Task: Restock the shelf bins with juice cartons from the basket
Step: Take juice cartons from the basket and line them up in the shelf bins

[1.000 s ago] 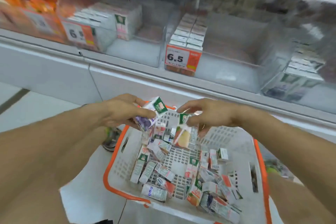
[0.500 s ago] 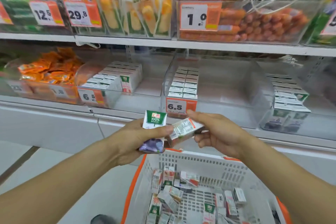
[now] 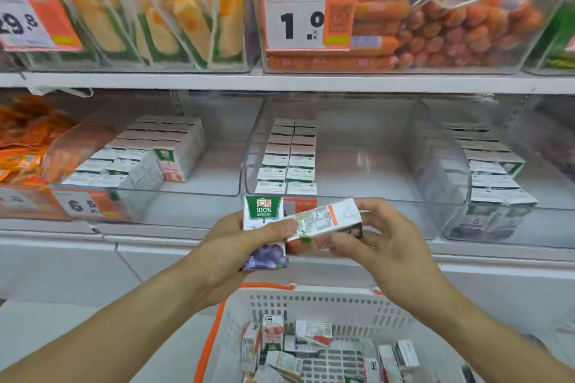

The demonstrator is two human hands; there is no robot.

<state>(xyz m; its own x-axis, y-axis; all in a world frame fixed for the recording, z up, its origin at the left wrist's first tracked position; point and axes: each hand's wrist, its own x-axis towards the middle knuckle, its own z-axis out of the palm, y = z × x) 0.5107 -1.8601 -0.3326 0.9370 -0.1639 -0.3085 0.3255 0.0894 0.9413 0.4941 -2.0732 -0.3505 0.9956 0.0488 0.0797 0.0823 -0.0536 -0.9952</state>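
My left hand (image 3: 231, 246) grips an upright grape juice carton (image 3: 263, 214) with a green top and purple fruit. My right hand (image 3: 389, 246) holds a second carton (image 3: 326, 221) lying sideways, its red-and-white label up, touching the first. Both are held in front of the middle clear bin (image 3: 357, 165), which has two rows of cartons (image 3: 287, 158) on its left side. Below, the white basket (image 3: 311, 301) with an orange rim holds several loose cartons (image 3: 280, 348).
A left bin (image 3: 186, 190) holds peach-labelled cartons and a right bin (image 3: 451, 196) holds green-and-purple ones. The upper shelf carries packaged corn (image 3: 149, 9) and sausages (image 3: 451, 28) behind price tags. Orange snack bags (image 3: 21, 146) lie at the far left.
Both hands lifted their cartons out of the basket up to shelf height. The view tilted up from the basket to the shelves, and the two cartons now touch.
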